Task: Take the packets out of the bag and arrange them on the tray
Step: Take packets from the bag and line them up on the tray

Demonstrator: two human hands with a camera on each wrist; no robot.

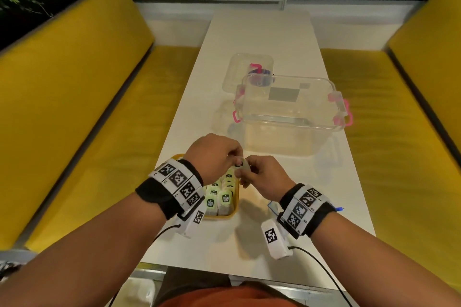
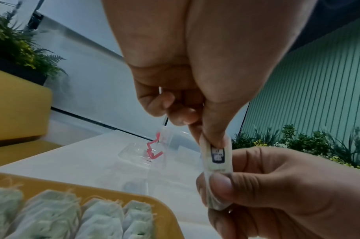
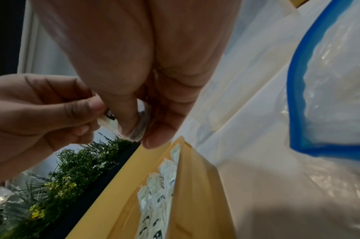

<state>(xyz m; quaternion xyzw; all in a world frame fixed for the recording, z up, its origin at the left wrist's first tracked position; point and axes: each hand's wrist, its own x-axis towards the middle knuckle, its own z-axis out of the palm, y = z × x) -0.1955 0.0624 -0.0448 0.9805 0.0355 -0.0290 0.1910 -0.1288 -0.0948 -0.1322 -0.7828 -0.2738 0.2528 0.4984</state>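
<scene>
Both hands meet just above the far end of the yellow tray. Between them is one small pale packet with a dark label. My left hand pinches its top end, seen up close on the packet in the left wrist view. My right hand pinches its lower end with thumb and fingers. Several packets with green labels stand in rows in the tray. The clear bag with a blue zip edge lies on the table beside the tray, mostly hidden under my right wrist in the head view.
A clear plastic box with pink latches stands on the white table beyond the hands, and its lid lies behind it. Yellow benches run along both sides of the table.
</scene>
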